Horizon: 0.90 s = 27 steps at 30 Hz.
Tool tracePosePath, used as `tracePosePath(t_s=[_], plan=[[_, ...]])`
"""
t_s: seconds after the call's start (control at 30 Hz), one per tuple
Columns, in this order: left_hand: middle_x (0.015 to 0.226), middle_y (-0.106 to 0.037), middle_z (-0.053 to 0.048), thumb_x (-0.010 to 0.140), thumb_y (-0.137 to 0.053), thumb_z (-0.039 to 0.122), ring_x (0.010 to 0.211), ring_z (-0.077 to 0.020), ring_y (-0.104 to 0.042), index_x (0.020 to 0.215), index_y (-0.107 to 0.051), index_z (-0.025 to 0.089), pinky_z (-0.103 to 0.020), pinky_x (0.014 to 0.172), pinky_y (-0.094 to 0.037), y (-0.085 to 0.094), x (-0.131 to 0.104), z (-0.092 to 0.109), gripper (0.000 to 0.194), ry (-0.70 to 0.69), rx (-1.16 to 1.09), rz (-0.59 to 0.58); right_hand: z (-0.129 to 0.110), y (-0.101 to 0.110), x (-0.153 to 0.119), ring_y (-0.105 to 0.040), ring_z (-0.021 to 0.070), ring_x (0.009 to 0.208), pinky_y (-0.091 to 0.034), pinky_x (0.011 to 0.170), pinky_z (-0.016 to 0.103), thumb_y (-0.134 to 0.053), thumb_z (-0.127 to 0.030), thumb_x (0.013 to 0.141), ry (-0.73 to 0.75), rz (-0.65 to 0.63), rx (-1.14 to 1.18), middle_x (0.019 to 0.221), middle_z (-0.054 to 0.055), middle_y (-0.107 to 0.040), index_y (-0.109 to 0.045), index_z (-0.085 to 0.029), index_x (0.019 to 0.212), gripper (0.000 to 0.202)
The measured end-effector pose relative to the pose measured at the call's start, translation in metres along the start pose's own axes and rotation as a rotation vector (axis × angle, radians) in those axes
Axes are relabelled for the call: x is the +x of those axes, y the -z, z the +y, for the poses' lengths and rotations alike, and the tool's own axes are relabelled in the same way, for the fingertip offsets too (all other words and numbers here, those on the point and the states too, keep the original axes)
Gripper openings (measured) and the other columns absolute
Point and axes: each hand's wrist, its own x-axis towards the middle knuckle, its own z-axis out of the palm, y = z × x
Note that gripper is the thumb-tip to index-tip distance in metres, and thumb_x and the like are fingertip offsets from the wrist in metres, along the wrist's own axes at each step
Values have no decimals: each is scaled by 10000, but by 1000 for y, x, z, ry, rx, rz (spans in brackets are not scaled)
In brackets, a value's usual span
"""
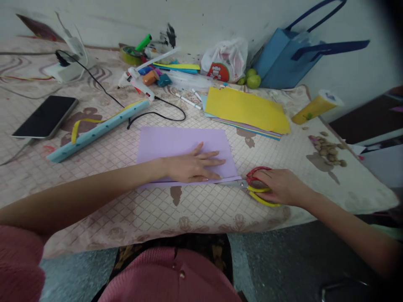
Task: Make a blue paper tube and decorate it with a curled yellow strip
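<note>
A sheet of purple paper point(176, 142) lies on the table in front of me, with a narrow folded strip along its near edge. Across it my left hand point(195, 165) rests flat, fingers spread, pressing the paper down. My right hand point(280, 186) grips a pair of scissors point(252, 186) with red and yellow handles. The scissor blades point left and lie at the near right edge of the paper; their tips are partly hidden by the strip.
Beyond the paper are a stack of coloured sheets point(245, 109), a glue gun point(138, 82) with a black cord, and a light blue strip point(100, 132). A phone point(47, 116) lies left. At right stand a yellow roll point(315, 108) and a pile of small brown pieces point(327, 149).
</note>
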Motion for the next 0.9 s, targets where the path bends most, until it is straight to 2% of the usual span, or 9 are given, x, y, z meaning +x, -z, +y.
tracePosePath(t_s=[0.27,0.43,0.73,0.9], plan=[[1495,-224,1,922,-355,347,1389,-249,-116,1327,-410,362,-565,1080,4,-8,-2,-6,409,-46,25,49,-4,3,2,-621,213,755,-401,603,307,-510,-385,808,10,27,-9,872,75,-647,-520,-173,975,270],[1507,-181,22,920,-361,350,1396,-237,-71,1325,-404,378,-556,1081,23,-7,-2,-5,409,-6,43,-20,-5,3,3,-619,211,744,-396,599,306,-501,-402,814,17,30,-9,860,72,-647,-524,-170,966,278],[1497,-215,17,917,-369,350,1391,-243,-105,1317,-416,387,-543,1086,20,-8,-3,-6,404,-31,33,26,0,-4,0,-615,202,710,-367,570,288,-505,-394,814,26,37,-47,838,60,-652,-525,-181,940,248],[1495,-223,18,915,-381,344,1390,-236,-113,1317,-415,388,-530,1091,27,-9,-3,-6,405,-37,30,41,-5,1,3,-616,203,713,-372,574,288,-506,-404,806,11,45,-3,832,63,-651,-529,-177,942,265]])
